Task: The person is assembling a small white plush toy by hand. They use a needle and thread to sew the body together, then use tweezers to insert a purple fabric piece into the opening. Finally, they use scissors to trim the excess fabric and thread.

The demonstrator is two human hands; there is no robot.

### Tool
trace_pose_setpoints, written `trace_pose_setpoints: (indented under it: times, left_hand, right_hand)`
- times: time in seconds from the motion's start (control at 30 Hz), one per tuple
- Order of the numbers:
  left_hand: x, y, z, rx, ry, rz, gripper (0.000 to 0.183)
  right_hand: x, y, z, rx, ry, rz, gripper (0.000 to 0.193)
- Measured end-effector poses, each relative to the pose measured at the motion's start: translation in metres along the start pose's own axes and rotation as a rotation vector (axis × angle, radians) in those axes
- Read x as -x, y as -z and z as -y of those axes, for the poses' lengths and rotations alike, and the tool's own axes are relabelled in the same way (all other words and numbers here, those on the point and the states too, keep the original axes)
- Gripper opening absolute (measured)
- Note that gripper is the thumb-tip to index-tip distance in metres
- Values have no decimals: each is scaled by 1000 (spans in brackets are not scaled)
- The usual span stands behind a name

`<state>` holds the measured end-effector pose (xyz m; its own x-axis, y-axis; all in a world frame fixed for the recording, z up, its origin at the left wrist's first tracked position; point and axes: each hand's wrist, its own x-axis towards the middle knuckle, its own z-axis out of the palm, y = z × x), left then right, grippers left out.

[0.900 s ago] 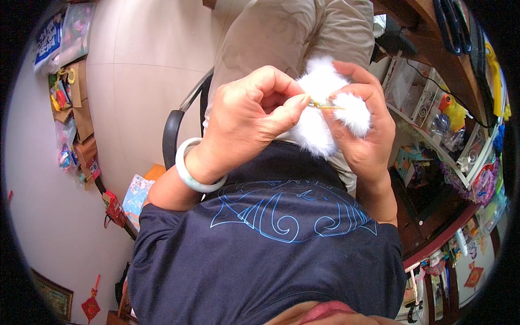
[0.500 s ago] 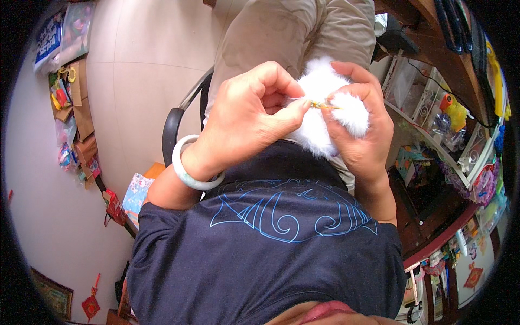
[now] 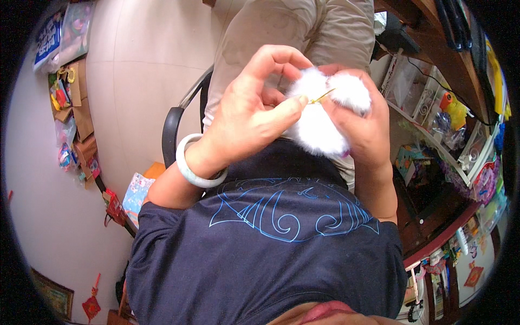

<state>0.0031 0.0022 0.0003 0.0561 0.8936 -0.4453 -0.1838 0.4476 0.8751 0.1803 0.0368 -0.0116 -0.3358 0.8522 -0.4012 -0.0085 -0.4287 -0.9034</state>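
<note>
Over my lap is a white fluffy fur piece [image 3: 320, 132], made up of several rounded tufts. A thin gold-yellow strip [image 3: 320, 98] crosses its middle, with a small ornament at its left end; I cannot tell its exact kind. My left hand [image 3: 260, 100], with a pale bangle [image 3: 189, 162] on the wrist, comes in from the left. Its thumb tip touches the fur beside the gold strip, and its bent fingers rest at the upper tuft. My right hand [image 3: 362, 119] wraps the fur from the right, its fingers partly hidden behind the tufts.
A black chair armrest [image 3: 172, 130] is left of my lap. To the right stand a dark wooden desk [image 3: 428, 216] and a white rack [image 3: 417, 114] with bagged craft items. Cardboard boxes [image 3: 81, 119] and bags line the left wall.
The fur piece has turned in my hands: its right tuft has gone up and the gold strip now slants upward to the right. My left fingers have spread a little and risen.
</note>
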Motion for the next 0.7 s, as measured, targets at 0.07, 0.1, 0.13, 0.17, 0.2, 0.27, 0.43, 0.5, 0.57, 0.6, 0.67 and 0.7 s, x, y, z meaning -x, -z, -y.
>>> trace_pose_setpoints:
  times: [0.07,0.1,0.13,0.17,0.2,0.27,0.43,0.5,0.57,0.6,0.67,0.7]
  left_hand:
    - [3,0,10,28,-95,24,20]
    - [3,2,14,-92,-204,53,21]
    - [1,6,16,-212,-313,80,21]
    - [1,9,17,-332,-423,108,22]
    - [1,11,17,-397,-487,115,25]
    - [1,13,17,-528,-617,130,30]
    - [5,12,33,-751,-835,78,55]
    - [6,13,40,-827,-898,43,53]
    - [7,15,46,-847,-970,18,49]
    - [7,15,45,-857,-967,18,47]
    - [6,15,45,-874,-962,19,44]
    - [5,16,43,-865,-970,40,43]
  right_hand:
    - [-3,4,5,-118,-182,44,31]
    - [-3,4,2,-158,-200,40,31]
    - [-4,6,2,-180,-226,66,31]
    - [-5,10,2,-203,-252,92,30]
    - [-5,12,2,-226,-278,120,30]
    - [-5,12,1,-251,-268,85,29]
    - [-2,11,1,-266,-283,97,28]
    - [-1,9,1,-262,-290,100,27]
    - [1,9,3,-236,-272,113,28]
    - [2,9,3,-223,-265,119,28]
    - [3,10,2,-208,-252,117,29]
    - [4,11,1,-200,-244,115,29]
